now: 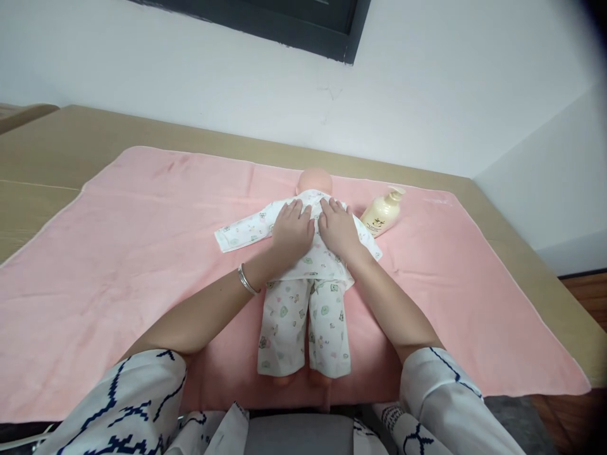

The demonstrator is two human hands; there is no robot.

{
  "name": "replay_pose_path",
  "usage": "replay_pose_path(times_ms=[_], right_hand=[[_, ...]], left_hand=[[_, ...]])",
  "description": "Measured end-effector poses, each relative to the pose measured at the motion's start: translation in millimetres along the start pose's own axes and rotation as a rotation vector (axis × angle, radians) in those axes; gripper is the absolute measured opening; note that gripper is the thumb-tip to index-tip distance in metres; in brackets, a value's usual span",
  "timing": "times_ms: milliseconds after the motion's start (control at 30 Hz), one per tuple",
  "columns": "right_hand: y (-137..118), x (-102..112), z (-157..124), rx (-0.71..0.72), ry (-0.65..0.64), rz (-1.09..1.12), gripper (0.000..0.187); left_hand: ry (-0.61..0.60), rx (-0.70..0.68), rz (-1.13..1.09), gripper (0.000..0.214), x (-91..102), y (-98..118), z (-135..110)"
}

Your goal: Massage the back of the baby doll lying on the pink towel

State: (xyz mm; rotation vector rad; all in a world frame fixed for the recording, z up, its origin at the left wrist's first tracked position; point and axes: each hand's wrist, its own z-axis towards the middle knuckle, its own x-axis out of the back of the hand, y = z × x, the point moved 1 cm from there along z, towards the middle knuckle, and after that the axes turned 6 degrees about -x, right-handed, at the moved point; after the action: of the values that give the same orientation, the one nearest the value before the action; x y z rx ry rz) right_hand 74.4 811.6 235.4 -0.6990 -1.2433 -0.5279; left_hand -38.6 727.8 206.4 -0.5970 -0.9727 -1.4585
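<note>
A baby doll (313,181) lies on its back on the pink towel (142,253), head toward the wall. It wears a white printed top (246,230) and matching trousers (303,322). My left hand (291,229) lies flat on the doll's chest, fingers stretched toward the collar. My right hand (337,226) rests flat beside it on the chest, fingers also extended. Both hands press on the top and hold nothing. A silver bangle (246,279) sits on my left wrist.
A cream pump bottle (382,213) lies on the towel just right of the doll's shoulder. The towel covers a tan table (47,151) that meets a white wall. Bare towel spreads wide to the left and right of the doll.
</note>
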Motion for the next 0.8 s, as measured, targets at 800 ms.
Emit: replay_pose_path(times_ms=[800], right_hand=[[11.2, -9.5, 13.9, 0.099, -0.026, 0.185, 0.054]], left_hand=[[-0.186, 0.157, -0.070, 0.061, 3.2, -2.2, 4.2]])
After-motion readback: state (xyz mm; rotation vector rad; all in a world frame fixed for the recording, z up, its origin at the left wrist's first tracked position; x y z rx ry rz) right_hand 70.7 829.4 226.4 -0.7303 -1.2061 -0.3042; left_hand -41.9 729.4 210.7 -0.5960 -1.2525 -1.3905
